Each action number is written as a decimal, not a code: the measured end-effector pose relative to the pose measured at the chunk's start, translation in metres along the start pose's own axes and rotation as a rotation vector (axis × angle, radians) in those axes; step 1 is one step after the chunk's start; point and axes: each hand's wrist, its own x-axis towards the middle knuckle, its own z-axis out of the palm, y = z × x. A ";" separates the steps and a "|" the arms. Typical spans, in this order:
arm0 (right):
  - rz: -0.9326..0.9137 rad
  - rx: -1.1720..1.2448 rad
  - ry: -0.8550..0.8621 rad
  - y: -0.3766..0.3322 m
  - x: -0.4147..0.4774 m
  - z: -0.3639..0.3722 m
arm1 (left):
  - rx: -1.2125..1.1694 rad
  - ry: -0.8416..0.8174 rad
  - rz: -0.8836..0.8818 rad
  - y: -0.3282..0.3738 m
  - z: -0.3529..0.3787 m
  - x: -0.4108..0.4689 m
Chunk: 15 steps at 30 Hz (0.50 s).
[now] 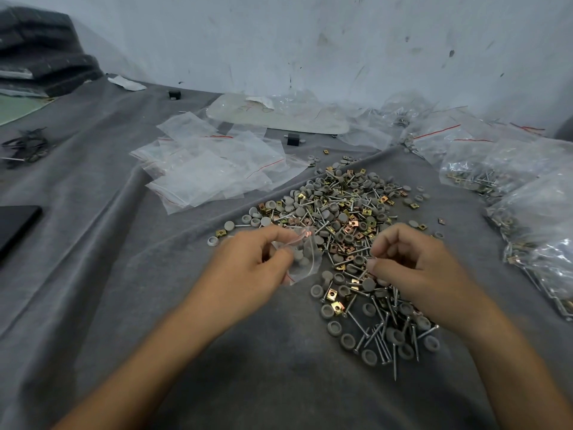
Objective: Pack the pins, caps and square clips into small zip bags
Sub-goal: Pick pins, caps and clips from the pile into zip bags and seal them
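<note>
A pale blue-white wall (310, 41), scuffed and flecked with dark marks and scratches, closes the scene from 10 o'clock through 2 o'clock. Below it, a work surface draped in wrinkled grey cloth (102, 305) fills the rest of the frame, with long folds running from the centre toward 8 o'clock. At 10 o'clock a stack of dark padded material (40, 48) sits by the wall, a strip of green surface (18, 111) showing just beneath it. A flat black slab (14, 226) lies on the cloth at 9 o'clock. The light is soft and even, with only faint shadows.
</note>
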 end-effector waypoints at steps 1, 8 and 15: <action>-0.018 0.077 0.006 -0.005 -0.001 0.005 | 0.001 -0.004 -0.001 0.000 0.001 0.000; -0.044 0.309 -0.051 -0.021 -0.002 0.045 | -0.007 -0.010 0.007 -0.001 0.003 0.000; -0.082 0.036 -0.057 -0.010 -0.001 0.030 | -0.030 0.003 0.001 0.001 0.000 0.000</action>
